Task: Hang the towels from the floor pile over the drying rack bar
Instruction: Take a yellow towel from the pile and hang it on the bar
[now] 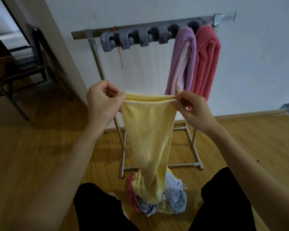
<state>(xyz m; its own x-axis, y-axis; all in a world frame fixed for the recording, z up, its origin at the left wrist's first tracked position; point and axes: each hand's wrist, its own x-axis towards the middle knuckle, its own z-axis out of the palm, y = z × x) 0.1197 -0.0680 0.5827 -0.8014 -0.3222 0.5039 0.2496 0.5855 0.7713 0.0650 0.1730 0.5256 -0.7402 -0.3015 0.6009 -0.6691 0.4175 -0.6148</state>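
A person looks down at their own two bare hands, which hold up a pale yellow towel (147, 140) in front of a metal drying rack (97, 60). The left hand (101, 104) pinches one top corner of the towel between curled fingers and thumb, and the right hand (194, 110) pinches the other top corner the same way, so the top edge is stretched nearly level between them, doubled over with two hemmed edges showing. The towel is soft, slightly wrinkled, and narrows as it hangs, its lower end reaching the pile of towels (157, 197) on the wooden floor (40, 155), a crumpled heap of pink, light blue and yellow cloth lying between the person's black-clad legs. Behind the hands, the rack's top bar (83, 35) carries a row of grey plastic clips (133, 39). Toward the bar's right end, two towels hang folded over it side by side, touching: a lilac towel (183, 62) and a coral-red towel (207, 60). A dark chair (28, 67) stands at the left, beside a white wall (257, 64).
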